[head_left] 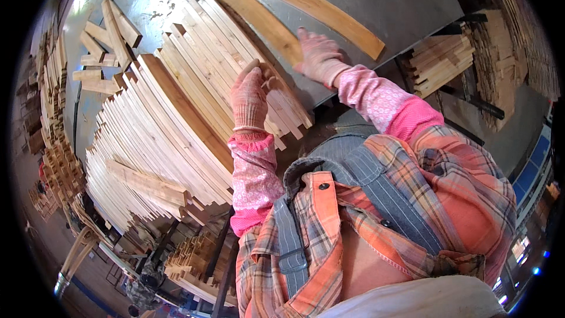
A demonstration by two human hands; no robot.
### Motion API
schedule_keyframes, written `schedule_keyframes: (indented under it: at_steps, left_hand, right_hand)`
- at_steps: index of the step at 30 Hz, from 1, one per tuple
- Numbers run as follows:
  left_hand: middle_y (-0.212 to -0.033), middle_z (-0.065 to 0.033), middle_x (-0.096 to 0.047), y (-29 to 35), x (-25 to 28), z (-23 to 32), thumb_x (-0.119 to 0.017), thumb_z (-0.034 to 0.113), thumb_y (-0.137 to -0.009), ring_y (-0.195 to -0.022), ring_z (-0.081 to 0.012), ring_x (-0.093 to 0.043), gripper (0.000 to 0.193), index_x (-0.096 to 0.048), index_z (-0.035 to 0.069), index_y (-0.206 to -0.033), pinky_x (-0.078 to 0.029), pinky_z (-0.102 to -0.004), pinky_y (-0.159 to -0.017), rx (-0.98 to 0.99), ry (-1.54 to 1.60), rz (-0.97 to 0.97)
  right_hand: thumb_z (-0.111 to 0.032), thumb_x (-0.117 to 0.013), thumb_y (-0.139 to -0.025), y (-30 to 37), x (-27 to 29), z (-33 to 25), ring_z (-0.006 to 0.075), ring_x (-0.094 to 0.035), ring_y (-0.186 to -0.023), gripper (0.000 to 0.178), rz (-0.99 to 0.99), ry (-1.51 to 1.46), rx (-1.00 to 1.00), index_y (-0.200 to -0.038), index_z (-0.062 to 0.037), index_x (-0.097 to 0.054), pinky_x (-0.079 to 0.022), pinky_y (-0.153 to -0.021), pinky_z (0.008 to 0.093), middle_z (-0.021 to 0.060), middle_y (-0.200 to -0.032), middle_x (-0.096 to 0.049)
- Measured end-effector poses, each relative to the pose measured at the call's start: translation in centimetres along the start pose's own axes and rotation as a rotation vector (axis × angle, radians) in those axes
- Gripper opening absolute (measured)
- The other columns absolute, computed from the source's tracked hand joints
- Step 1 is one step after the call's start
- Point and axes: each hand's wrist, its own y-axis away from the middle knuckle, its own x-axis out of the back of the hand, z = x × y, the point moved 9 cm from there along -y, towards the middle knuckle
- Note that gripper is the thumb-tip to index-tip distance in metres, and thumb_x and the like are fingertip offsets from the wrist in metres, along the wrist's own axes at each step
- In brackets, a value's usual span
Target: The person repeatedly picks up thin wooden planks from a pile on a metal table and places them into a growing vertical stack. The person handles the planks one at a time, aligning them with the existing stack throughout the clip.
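Both hands wear pale pink knitted gloves. My left hand [249, 99] is over the near part of a row of light wooden strips [203, 44], its fingers bent and its thumb apart from them. Nothing shows between them. My right hand [322, 58] is closed around the near end of a flat yellowish wooden board [259, 15], with the fingers at its right edge and the thumb by its end. That board slants away toward the far left. A second, curved board [329, 6] lies to its right on the grey metal table [406, 0].
Many more strips stand side by side at the left [141, 141], with short pieces [150, 184] lying across them. Loose offcuts [115, 32] lie at the table's far left. Below the table's right edge are stacked wood blocks [441, 62]; another stack [191, 259] stands at lower left.
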Motion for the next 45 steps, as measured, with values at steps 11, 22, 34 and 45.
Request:
schedule_keyframes:
  at_steps: [11, 22, 34, 45]
  left_hand:
    - [-0.122, -0.0168, -0.071, 8.3, 5.1, 12.1, -0.069, 0.026, -0.094, -0.104, -0.0277, -0.069, 0.042, -0.067, 0.002, -0.128, -0.055, -0.0382, -0.091, -0.603, -0.690, 0.330]
    - [-0.149, -0.0313, -0.050, 23.9, 45.8, 15.8, -0.086, 0.061, -0.072, -0.141, -0.0408, -0.049, 0.131, -0.018, -0.009, -0.158, -0.041, -0.0457, -0.116, 0.324, -0.838, 1.246]
    - [-0.117, -0.0280, -0.072, 21.7, 47.8, 15.5, -0.085, 0.038, -0.078, -0.112, -0.0362, -0.070, 0.064, -0.070, -0.010, -0.117, -0.053, -0.0416, -0.097, 0.172, -0.683, 1.315]
    - [-0.095, -0.0200, -0.073, 23.6, 52.6, 10.5, -0.081, 0.018, -0.074, -0.087, -0.0328, -0.069, 0.041, -0.069, -0.007, -0.104, -0.053, -0.0413, -0.085, -0.249, -0.277, 1.324]
  right_hand:
    - [-0.014, -0.070, -0.081, -2.5, 2.2, 1.9, 0.0345, -0.068, -0.101, 0.057, 0.000, -0.420, 0.246, -0.134, 0.0020, -0.056, -0.056, -0.088, 0.0433, 0.0191, -0.108, -0.069]
    - [-0.019, -0.069, -0.077, 14.0, 4.0, -0.1, 0.0120, -0.064, -0.077, 0.064, -0.455, -1.296, 0.310, -0.136, 0.0019, -0.055, -0.054, -0.064, 0.0261, 0.0034, -0.102, -0.066]
    - [-0.012, -0.065, -0.086, 13.9, -2.2, -40.9, 0.0242, -0.070, -0.081, 0.031, -0.405, -0.394, 0.777, -0.112, 0.0051, -0.066, -0.056, -0.070, 0.0376, 0.0155, -0.093, -0.070]
    - [-0.016, -0.083, -0.072, 21.9, -11.7, -52.3, 0.0371, -0.058, -0.130, 0.078, -0.108, 0.258, 1.073, -0.143, -0.0049, -0.051, -0.053, -0.100, 0.0494, 0.0241, -0.139, -0.057]
